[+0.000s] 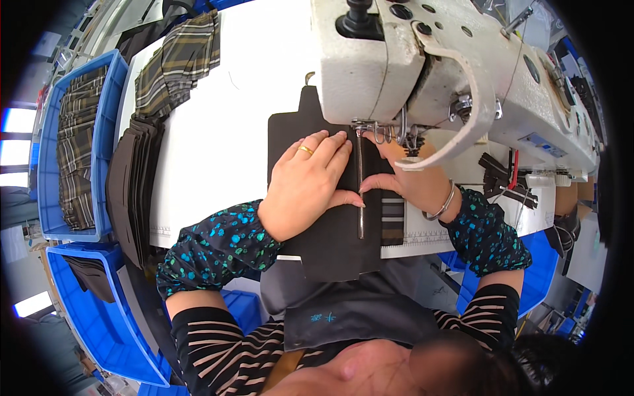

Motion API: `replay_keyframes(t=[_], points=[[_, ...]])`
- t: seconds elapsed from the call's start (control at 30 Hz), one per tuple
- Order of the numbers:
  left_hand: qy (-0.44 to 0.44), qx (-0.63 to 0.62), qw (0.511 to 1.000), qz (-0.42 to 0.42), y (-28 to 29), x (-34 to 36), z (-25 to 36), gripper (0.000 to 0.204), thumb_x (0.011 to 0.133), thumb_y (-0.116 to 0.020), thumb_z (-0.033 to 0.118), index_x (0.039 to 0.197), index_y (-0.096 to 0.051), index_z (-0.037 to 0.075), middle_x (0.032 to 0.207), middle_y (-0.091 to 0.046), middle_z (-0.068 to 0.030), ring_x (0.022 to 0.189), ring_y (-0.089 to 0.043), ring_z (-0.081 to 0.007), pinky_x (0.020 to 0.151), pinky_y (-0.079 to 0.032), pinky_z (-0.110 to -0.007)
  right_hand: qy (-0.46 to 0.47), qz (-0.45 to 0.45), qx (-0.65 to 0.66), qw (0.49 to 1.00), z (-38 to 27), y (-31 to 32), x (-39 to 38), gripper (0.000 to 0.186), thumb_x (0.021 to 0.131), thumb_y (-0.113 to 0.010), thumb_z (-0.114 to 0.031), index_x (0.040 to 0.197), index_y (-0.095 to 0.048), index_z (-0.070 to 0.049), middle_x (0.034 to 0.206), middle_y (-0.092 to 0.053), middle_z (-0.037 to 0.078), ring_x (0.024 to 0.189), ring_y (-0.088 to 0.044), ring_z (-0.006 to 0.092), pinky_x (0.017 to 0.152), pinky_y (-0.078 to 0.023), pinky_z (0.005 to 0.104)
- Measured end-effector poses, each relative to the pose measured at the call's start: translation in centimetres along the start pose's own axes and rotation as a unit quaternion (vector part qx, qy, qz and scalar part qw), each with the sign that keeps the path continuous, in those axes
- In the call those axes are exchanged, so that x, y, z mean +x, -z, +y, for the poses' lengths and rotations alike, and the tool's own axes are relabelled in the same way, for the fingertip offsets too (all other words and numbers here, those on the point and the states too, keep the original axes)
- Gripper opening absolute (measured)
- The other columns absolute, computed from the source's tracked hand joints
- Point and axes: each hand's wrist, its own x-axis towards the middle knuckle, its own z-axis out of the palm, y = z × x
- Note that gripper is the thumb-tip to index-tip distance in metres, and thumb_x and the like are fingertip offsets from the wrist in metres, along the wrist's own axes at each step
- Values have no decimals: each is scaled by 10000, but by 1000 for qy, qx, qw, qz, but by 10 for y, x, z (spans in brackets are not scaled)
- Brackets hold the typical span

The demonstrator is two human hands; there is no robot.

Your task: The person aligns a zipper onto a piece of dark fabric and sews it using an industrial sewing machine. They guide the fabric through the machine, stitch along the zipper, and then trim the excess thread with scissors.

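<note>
A dark fabric piece (297,251) with a tab at the top lies under the white sewing machine (356,79), a metal zipper (361,220) running down it beneath the presser foot (360,126). My left hand (307,181) lies flat left of the zipper, fingers stretched, thumb reaching to it. My right hand (416,185) rests right of the zipper, its thumb at the zipper and its fingers spread up toward the foot, partly hidden by the machine. Striped plaid fabric (392,226) shows under the dark piece beside my right hand.
Plaid pieces (175,63) and stacked dark pieces (132,188) lie on the white table (195,191) at left. Blue bins (46,162) stand left, holding fabric, and another (538,287) is at lower right. Loose zippers (495,171) lie right of the machine.
</note>
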Motion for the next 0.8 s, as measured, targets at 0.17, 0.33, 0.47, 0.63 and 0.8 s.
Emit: replay_keyframes(t=[0.17,0.33,0.47,0.63,0.8], points=[[-2,5,1000,13,-3,0,0,875,755,-740,622,1321,-645,-38,1417,-613,-155,1330,-569,-350,1095,-483,-463,73,15,-116,990,-6,-2,-9,725,713,-817,-556,1312,-716,-160,899,-659,68,883,-623,296,819,-515,441],[-5,2,1000,4,-5,-1,-1,901,767,-727,639,1354,-620,-35,1460,-588,-163,1404,-526,-359,1127,-463,-493,79,17,-158,984,-14,3,-11,712,716,-802,-557,1321,-715,-192,864,-609,62,920,-596,272,858,-498,436],[-8,-9,1000,-3,-7,-1,-4,918,768,-727,644,1377,-603,-31,1485,-576,-167,1428,-514,-351,1142,-453,-504,70,-2,-148,986,-15,4,-11,713,717,-810,-546,1319,-715,-175,885,-616,65,936,-592,270,969,-476,462],[-16,-17,1000,-2,-7,-3,-5,927,758,-736,641,1387,-600,-27,1494,-571,-173,1425,-518,-358,1148,-452,-511,97,18,-153,983,-18,8,-6,714,716,-826,-522,1306,-714,-136,897,-636,78,961,-588,294,1068,-437,505],[-19,-29,999,-8,-6,-3,-5,931,748,-753,619,1395,-591,-30,1502,-561,-181,1428,-513,-365,1156,-446,-521,92,16,-141,986,-20,9,-5,682,730,-834,-498,1281,-721,-111,899,-647,93,979,-588,307,1063,-435,515]])
